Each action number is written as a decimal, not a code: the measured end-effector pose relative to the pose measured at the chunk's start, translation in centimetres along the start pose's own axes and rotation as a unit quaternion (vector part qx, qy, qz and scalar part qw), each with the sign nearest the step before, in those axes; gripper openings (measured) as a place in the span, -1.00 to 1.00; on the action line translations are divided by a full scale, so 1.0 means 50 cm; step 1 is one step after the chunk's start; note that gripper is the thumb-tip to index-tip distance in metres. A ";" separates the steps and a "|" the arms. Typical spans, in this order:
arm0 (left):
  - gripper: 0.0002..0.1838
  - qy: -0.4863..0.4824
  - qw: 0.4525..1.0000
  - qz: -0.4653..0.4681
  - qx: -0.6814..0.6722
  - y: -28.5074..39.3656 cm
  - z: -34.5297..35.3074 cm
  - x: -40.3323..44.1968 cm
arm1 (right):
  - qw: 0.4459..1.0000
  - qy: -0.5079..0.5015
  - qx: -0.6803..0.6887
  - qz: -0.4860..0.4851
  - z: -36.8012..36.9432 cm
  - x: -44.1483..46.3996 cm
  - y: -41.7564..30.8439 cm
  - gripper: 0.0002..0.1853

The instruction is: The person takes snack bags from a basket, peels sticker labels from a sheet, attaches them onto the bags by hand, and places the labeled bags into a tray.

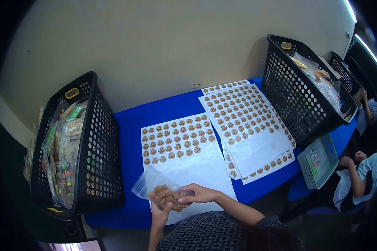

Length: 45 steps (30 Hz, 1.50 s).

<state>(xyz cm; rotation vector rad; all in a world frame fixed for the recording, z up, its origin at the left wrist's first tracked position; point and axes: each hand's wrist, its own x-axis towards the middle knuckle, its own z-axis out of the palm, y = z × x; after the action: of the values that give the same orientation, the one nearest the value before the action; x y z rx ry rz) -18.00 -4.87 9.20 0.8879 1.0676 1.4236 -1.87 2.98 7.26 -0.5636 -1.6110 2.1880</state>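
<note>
Both my hands grip a clear plastic bag (143, 183) filled with small brown cubes, held above the lower part of a sticker sheet (184, 169). My left hand (159, 215) is closed on the bag's lower side, its thumb on the front. From the right, my right hand (198, 193) pinches the bag with the thumb in front; the other fingers are partly hidden behind it. Rows of round brown stickers cover the upper part of that sheet, and its lower part is bare white. More sticker sheets (255, 150) lie overlapped to the right.
A black basket (102, 154) of packed bags stands at left, another black basket (289, 92) at right. A pale green tray (314, 167) sits beside the right basket. A blue cloth (132, 209) covers the table along the wall. People (360, 180) are at far right.
</note>
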 end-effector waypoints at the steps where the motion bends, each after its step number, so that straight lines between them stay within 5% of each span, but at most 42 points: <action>1: -0.47 0.053 0.999 -0.004 0.000 -0.011 0.000 0.001 | 1.000 -0.003 -0.001 -0.001 -0.015 0.011 0.006 -0.49; 3: -0.57 0.037 0.997 -0.014 0.068 0.002 -0.009 0.011 | 0.997 -0.003 -0.073 -0.002 -0.076 0.040 0.036 -0.55; 5: -0.67 0.021 0.990 -0.030 0.135 0.010 -0.012 0.013 | 0.972 0.157 -0.171 -0.038 -0.150 0.072 0.065 -0.66; 8: -0.76 0.060 0.993 -0.022 0.097 0.015 -0.013 0.023 | 0.842 0.427 -0.322 -0.071 -0.273 0.095 0.113 -0.70; 11: -0.72 0.065 0.990 0.014 0.123 0.018 -0.017 0.036 | 0.766 0.479 -0.428 -0.026 -0.342 0.091 0.142 -0.75; 19: -0.62 0.109 0.992 -0.044 0.037 0.001 -0.040 0.052 | 0.781 0.451 -0.406 0.146 -0.345 0.122 0.117 -0.80; 28: -0.54 0.064 0.992 -0.103 -0.025 -0.006 -0.039 0.057 | 0.767 0.432 -0.469 0.072 -0.365 0.119 0.143 -0.87; 31: -0.51 0.039 0.993 -0.108 -0.019 -0.003 -0.037 0.055 | 0.769 0.325 -0.551 0.000 -0.338 0.099 0.113 -0.89; 33: -0.48 0.033 0.996 -0.084 -0.005 -0.004 -0.036 0.054 | 0.941 0.275 -0.187 0.062 -0.298 0.085 0.075 -0.87; 35: -0.48 0.032 0.995 -0.093 -0.015 -0.010 -0.042 0.055 | 0.952 0.268 -0.134 0.065 -0.230 0.070 0.019 -0.89; 39: -0.46 0.005 0.996 -0.081 -0.031 0.000 -0.035 0.052 | 0.939 0.332 0.025 -0.087 -0.072 0.053 -0.045 -0.81; 45: -0.33 -0.050 0.998 -0.042 -0.007 0.041 -0.001 0.043 | 0.924 0.329 -0.115 -0.159 0.066 0.044 -0.077 -0.75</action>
<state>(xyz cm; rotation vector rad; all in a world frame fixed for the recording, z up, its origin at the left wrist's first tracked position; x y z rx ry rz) -18.99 -2.72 11.06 0.8850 1.0062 1.3030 -5.23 2.49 11.64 -0.9115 -1.4502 1.3714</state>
